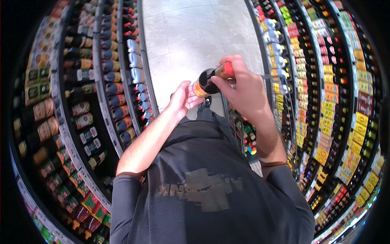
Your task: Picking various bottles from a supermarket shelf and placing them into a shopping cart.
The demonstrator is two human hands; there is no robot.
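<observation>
A bottle of dark sauce (208, 81) with a red cap and an orange label is tilted in front of me, over the aisle floor. My right hand (245, 88) grips it around the neck and shoulder, near the cap. At the bottle's lower end, my left hand (185, 99) is spread with the palm up, its fingertips at or just under the base; whether they bear any weight cannot be told.
Shelves of bottles and jars (114, 76) line the left side, and shelves of bottles and packets (330, 91) the right. A wire shopping cart (285, 106) holding several bottles (250, 137) stands close at my right. Grey tiled floor (198, 27) runs ahead between the shelves.
</observation>
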